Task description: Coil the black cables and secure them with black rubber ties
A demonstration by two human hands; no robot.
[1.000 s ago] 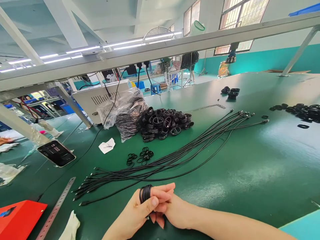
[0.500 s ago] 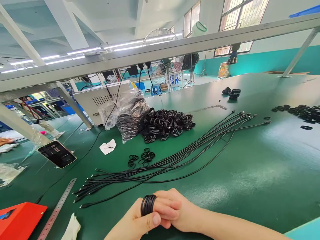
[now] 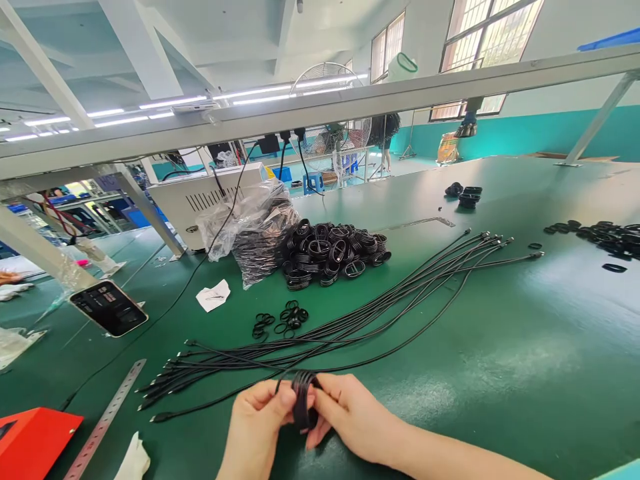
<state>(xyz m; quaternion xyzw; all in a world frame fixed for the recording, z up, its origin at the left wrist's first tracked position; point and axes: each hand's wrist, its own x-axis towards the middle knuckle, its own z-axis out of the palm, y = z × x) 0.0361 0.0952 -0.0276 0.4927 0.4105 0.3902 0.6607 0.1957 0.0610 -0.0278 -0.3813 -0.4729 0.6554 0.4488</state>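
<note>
Black coil: located on the near side of the loose cables. Left hand and right hand pinch it from opposite sides. Expect light, springy, flexible material; grip all turns together at the flanks. Beyond the loose cables: coil pile.

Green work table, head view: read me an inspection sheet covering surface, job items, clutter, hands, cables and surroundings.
Surface: green table, glossy, with glare toward the right.
Job's things: coiled black cable, held; pile of black coils beside a plastic bag; small black rings; black loops at far right.
Clutter: phone, ruler, paper scrap and red box, all toward the left.
Hands: left hand and right hand both grip the coiled black cable.
Cables: loose black cables laid lengthwise, some crossing; thin cord runs across the left side.
Surroundings: metal rail above; fan and windows beyond.
</note>
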